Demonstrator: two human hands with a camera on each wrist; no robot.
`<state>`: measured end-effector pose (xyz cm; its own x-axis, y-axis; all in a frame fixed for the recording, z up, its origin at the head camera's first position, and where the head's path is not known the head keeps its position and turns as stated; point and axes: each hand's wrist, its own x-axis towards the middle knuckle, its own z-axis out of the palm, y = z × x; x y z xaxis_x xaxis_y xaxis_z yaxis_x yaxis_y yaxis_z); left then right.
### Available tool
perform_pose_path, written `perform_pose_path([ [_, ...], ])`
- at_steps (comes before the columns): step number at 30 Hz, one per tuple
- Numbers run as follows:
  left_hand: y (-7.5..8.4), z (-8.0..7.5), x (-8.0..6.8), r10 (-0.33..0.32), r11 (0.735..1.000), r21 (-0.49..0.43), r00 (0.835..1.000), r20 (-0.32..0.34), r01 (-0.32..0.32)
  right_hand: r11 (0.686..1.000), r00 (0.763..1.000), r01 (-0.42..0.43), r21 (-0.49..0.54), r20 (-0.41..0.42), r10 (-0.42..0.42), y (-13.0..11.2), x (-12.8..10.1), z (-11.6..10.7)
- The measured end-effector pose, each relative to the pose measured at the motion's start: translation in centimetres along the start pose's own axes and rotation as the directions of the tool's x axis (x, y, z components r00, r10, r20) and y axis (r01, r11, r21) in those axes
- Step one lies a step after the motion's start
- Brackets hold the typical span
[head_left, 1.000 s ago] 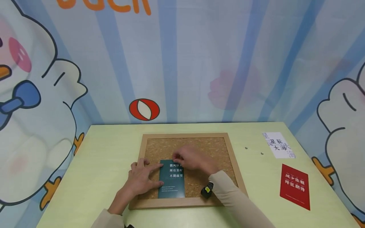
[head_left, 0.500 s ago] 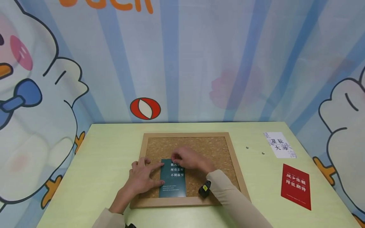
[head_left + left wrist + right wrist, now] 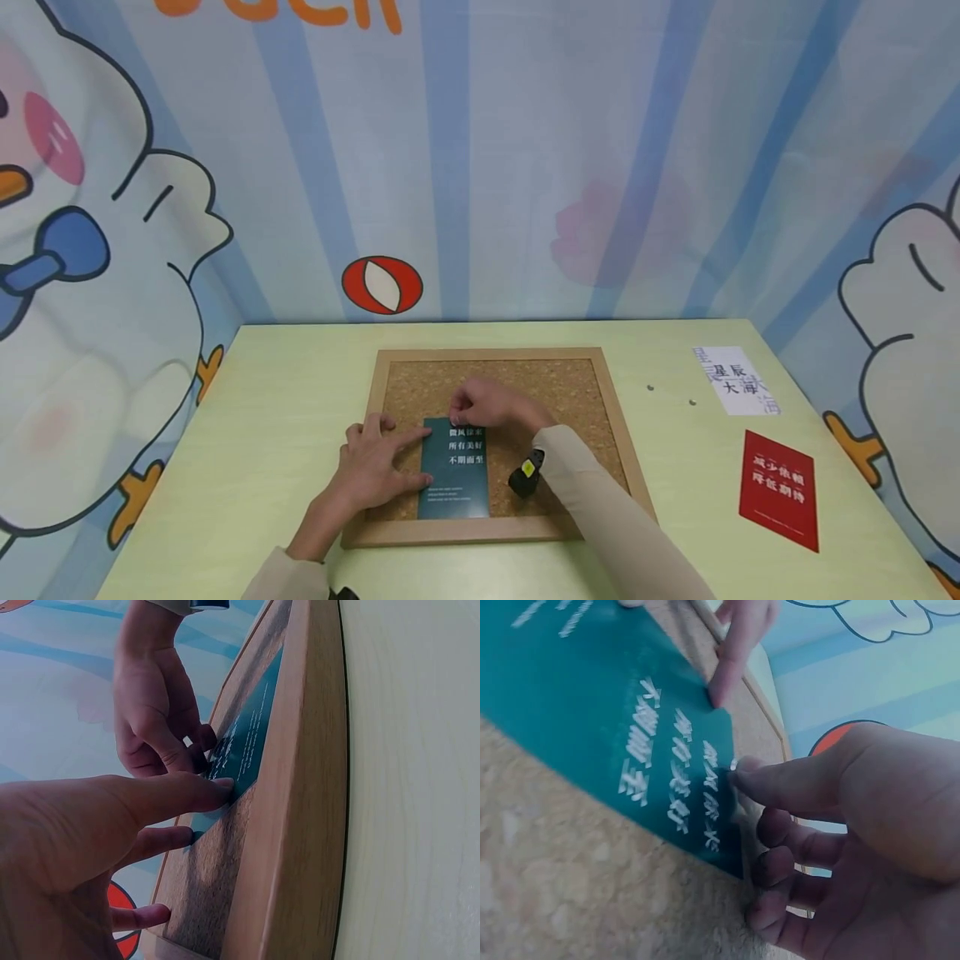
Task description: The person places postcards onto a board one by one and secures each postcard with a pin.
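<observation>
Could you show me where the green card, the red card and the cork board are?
Green card (image 3: 453, 475): head view, about the middle of its face.
Red card (image 3: 778, 492): head view, middle of its face.
Cork board (image 3: 558, 383): head view, bare surface toward its far right corner.

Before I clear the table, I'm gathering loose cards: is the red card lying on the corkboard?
No, the red card lies on the table, to the right of the corkboard and apart from it.

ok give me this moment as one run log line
left hand: touching green card on corkboard | right hand: at card's top edge, grip unclear | red card, white card: on table
</observation>
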<state>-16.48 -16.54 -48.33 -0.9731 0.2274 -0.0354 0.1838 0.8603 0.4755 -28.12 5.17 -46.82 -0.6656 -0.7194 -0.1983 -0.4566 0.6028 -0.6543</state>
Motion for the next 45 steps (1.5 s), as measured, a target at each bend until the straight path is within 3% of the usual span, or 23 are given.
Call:
perform_pose_path([
  [8,0.3,-0.3,0.1,-0.015,1.000,0.009,1.000,0.024,0.015,0.997,0.996,-0.025,0.069,0.085,0.019,0.3,0.4,-0.7],
  [23,0.2,0.1,-0.1,-0.004,1.000,-0.007,1.000,0.000,0.004,0.986,0.989,-0.142,0.091,0.045,0.138,-0.3,0.3,-0.4],
  [31,0.1,-0.3,-0.3,-0.018,1.000,-0.012,1.000,0.018,0.018,0.984,0.984,-0.177,0.004,0.015,0.177,-1.4,0.7,-0.1],
  [36,0.2,-0.3,-0.2,-0.014,1.000,-0.014,1.000,0.019,0.014,0.965,0.968,-0.250,-0.079,0.002,0.251,-2.4,1.0,-0.3],
  [45,0.1,-0.2,0.0,-0.025,1.000,-0.009,0.999,0.030,0.025,0.932,0.936,-0.345,-0.109,0.027,0.350,-3.0,1.4,-0.9],
])
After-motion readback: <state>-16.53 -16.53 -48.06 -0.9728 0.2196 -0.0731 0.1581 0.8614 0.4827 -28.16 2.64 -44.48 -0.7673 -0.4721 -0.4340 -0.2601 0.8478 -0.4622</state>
